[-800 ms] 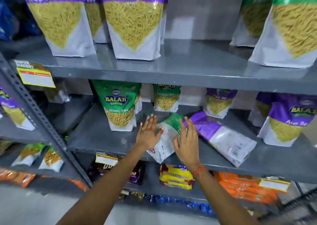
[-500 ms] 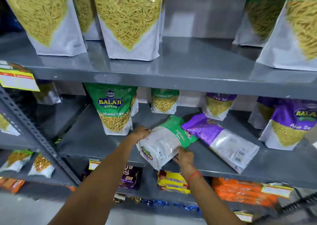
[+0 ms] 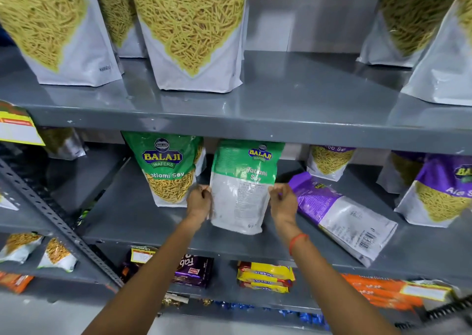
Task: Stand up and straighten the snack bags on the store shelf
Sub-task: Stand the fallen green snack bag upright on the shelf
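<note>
A green and white Ratlami Sev bag (image 3: 242, 189) is upright on the middle grey shelf (image 3: 143, 222), its back side toward me. My left hand (image 3: 199, 202) grips its left edge and my right hand (image 3: 282, 202) grips its right edge. Just left of it a green Balaji bag (image 3: 167, 168) stands upright, front facing out. To the right a purple Aloo Sev bag (image 3: 339, 214) lies flat on the same shelf, its bottom end reaching the front edge. Another purple bag (image 3: 441, 191) stands at the far right.
The upper shelf (image 3: 281, 105) carries large standing sev bags (image 3: 189, 28) and overhangs the middle shelf closely. Smaller bags (image 3: 329, 161) stand at the back. Below are biscuit packs (image 3: 265, 277) and orange packets (image 3: 378, 291). A slotted metal upright (image 3: 58, 225) runs diagonally at left.
Both hands closed on the green bag that lay tilted on the shelf and raised it upright. The camera moved closer and tilted down.
</note>
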{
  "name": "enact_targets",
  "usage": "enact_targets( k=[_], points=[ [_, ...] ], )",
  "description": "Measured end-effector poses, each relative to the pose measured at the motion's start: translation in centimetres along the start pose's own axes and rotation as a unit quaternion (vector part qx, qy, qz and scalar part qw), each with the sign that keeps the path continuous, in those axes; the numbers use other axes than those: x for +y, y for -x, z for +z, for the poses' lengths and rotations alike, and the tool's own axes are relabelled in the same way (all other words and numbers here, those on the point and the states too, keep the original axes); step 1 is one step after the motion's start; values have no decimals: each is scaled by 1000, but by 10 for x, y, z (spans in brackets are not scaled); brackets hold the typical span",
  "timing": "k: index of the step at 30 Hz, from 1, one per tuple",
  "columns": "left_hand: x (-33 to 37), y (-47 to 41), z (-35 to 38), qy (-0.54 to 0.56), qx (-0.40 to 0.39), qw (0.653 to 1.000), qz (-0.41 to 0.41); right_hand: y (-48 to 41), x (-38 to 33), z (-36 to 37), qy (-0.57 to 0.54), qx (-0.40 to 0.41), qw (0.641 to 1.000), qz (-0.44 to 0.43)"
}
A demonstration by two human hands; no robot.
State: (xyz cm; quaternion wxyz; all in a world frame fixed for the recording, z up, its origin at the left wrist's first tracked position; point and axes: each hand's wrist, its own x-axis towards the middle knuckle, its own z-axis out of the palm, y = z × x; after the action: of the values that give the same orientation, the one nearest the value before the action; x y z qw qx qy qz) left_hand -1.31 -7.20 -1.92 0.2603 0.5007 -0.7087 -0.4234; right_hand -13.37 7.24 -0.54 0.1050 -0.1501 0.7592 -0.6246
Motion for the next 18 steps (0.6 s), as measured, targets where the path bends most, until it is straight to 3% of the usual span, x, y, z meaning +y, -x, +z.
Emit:
enact_targets(
  k=[3, 8, 13, 18],
  points=[
    [6, -6, 10, 28, 13, 999, 32, -23, -10, -3, 19, 16, 998, -65],
    [5, -12, 27, 82, -12, 997, 12, -47, 5, -4, 124, -11, 990, -62],
    [13, 20, 40, 146, 77, 986, 36, -55, 15, 4, 131, -63, 988, -44],
    [7, 63, 59, 165, -43, 983, 74, -29, 20, 2, 110, -105, 984, -90]
  ],
)
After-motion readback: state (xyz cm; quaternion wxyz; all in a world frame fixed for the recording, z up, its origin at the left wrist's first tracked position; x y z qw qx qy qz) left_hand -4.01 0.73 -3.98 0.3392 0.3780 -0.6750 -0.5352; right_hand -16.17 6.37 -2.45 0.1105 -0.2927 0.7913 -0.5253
